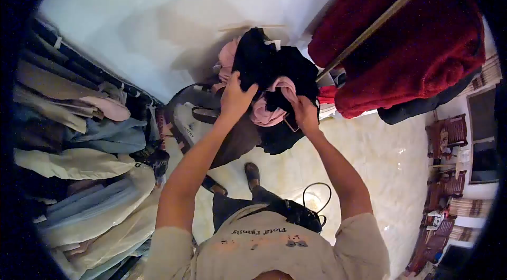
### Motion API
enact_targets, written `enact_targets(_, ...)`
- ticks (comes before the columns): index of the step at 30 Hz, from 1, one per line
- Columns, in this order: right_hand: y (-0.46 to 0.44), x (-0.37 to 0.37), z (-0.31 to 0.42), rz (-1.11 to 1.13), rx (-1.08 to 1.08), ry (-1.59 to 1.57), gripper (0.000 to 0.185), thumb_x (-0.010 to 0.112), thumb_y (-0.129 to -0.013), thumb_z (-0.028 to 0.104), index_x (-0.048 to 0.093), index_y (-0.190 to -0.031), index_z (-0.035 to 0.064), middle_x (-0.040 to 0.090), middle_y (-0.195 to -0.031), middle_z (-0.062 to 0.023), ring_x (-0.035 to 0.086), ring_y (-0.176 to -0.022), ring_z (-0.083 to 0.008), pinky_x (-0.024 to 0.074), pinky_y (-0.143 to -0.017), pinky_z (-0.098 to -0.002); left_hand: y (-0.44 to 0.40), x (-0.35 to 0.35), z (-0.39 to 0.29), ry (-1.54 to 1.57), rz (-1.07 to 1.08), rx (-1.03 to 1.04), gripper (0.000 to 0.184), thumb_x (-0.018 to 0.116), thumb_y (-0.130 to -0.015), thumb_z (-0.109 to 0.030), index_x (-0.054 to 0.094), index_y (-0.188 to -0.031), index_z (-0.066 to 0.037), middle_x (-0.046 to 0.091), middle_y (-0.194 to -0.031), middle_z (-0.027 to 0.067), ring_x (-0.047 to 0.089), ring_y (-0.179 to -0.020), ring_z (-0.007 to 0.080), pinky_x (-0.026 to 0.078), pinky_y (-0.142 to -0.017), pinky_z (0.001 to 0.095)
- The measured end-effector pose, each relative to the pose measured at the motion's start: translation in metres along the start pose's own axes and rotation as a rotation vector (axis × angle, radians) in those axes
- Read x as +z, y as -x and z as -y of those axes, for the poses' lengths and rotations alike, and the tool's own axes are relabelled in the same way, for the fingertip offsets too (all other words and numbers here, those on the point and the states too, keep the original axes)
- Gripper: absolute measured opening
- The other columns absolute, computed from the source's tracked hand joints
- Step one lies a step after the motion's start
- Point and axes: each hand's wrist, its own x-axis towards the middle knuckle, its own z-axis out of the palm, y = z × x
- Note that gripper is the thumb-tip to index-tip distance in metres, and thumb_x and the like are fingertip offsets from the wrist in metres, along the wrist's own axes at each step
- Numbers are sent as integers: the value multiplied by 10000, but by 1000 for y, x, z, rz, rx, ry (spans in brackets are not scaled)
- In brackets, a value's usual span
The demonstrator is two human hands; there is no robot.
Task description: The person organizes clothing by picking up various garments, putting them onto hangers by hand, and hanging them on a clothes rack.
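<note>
A bundle of black cloth (259,61) and pink cloth (269,114) is held up in front of me near the white wall. My left hand (237,98) grips the black cloth at its left side, thumb and fingers bent against it. On the right, my right hand (305,114) pinches a fold of the pink cloth. A small white tag shows at the top of the black cloth. Below the bundle, a dark bag (232,140) with a grey printed panel stands partly hidden behind my left forearm.
Many garments (84,169) hang along the left side. At the upper right, a dark red fleecy garment (401,53) hangs beside a pole (385,19). Wooden chairs (446,135) stand far right on the pale tiled floor (380,164).
</note>
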Motion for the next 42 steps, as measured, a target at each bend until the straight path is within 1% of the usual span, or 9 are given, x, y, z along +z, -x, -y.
enact_targets(6, 7, -19, -1, 24, -12, -153, 187, 592, -849, 67, 586, -1023, -3, 619, -842, -142, 629, -791, -231, 480, -677, -324, -58, 58, -23, -624, -193, -167, 644, 692, -730, -333, 487, -1173, 87, 573, -1068, 285, 558, -1021, 410, 437, -909, 434)
enact_targets(12, -22, -53, 6, 164, 280, -802, 235, 422, -971, 157, 441, -1180, 52, 574, -1129, -89, 602, -987, -201, 511, -797, -321, -112, 45, 41, 52, -267, 74, 341, 583, -781, -209, 605, -969, 74, 631, -942, 258, 584, -925, 430, 444, -834, 464)
enact_targets(21, -44, -47, 17, 172, 407, -1049, 201, 370, -983, 193, 423, -1136, 75, 571, -1100, -115, 619, -953, -241, 529, -778, -366, -139, -121, -134, 961, -201, -163, 338, 570, -800, -261, 599, -965, 33, 628, -917, 117, 574, -813, 221, 448, -730, 326)
enact_targets(27, -40, -4, -29, 34, 618, -1122, 234, 479, -923, 229, 486, -1085, 60, 577, -1008, -89, 615, -802, -217, 521, -678, -347, -113, -214, -191, 1117, -319, 39, 342, 566, -851, -270, 596, -1093, -31, 630, -1092, 104, 592, -978, 256, 453, -906, 380)
enact_targets(29, -47, 58, -140, 9, 152, -688, 234, 467, -877, 244, 560, -964, 47, 595, -921, -96, 608, -770, -205, 504, -642, -344, -94, -241, -215, 1054, -416, 109, 369, 577, -848, -295, 588, -1115, -40, 628, -1095, 98, 586, -987, 260, 447, -917, 391)
enact_targets(31, -53, 18, -83, 72, 640, -1218, 242, 465, -860, 246, 585, -907, 41, 597, -856, -94, 603, -748, -200, 494, -619, -339, -93, -289, -188, 854, -505, 418, 309, 519, -889, -137, 538, -1184, -45, 591, -1153, 121, 549, -1076, 249, 424, -967, 400)
enact_targets(34, -67, 10, -67, 42, 675, -1132, 216, 360, -859, 82, 555, -920, 12, 595, -879, -116, 606, -792, -223, 509, -695, -340, -44, -324, -236, 881, -716, 450, 105, 537, -894, -151, 593, -937, -73, 534, -675, -31, 479, -548, 60, 434, -490, 211)
enact_targets(39, -91, 8, -43, -7, 576, -1013, 219, 387, -843, 122, 558, -888, -8, 598, -831, -115, 600, -700, -209, 490, -595, -333, 12, -429, -230, 811, -769, 640, 91, 543, -893, -155, 574, -839, -89, 566, -725, -2, 518, -586, 88, 451, -513, 199)
enact_targets(42, -92, -5, -3, -89, 337, -513, 340, 510, -787, 120, 491, -1093, -27, 565, -1063, -183, 592, -900, -266, 483, -759, -323, 54, -445, -252, 771, -842, 637, 90, 547, -891, -157, 574, -839, -89, 572, -720, 3, 523, -581, 96, 451, -508, 210)
